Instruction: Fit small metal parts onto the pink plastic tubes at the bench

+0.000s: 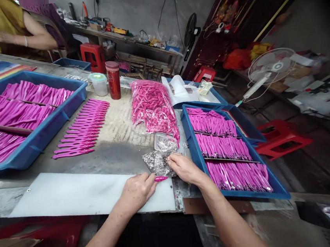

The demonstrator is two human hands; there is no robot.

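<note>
Magenta piece [161, 178]: in the head view, at the lower centre of the frame, its tip jutting from the left hand over the white board [81, 195].
Left hand [139, 191]: fingers closed around the magenta piece, low over the board's right part.
Right hand [183, 168]: at the lower centre, fingers bent together against the clear bag of small metal parts [151, 162]; whether they grip anything, I cannot tell.
Small clear container [158, 140]: just above that bag, near the frame's centre.
Plastic bag of pink pieces [154, 105]: upright bulk at the centre of the frame, on the worktop [121, 155].
Row of magenta pieces [82, 126]: laid side by side, left of centre.
Left blue tray [38, 150]: at the left edge, filled with magenta pieces in divided rows.
Right blue tray [195, 147]: right of centre, three rows of magenta pieces inside.
Red tumbler [114, 81]: upper left of centre, beside a lidded tub [100, 85].
Co-worker [7, 26]: upper left corner, one arm raised.
</note>
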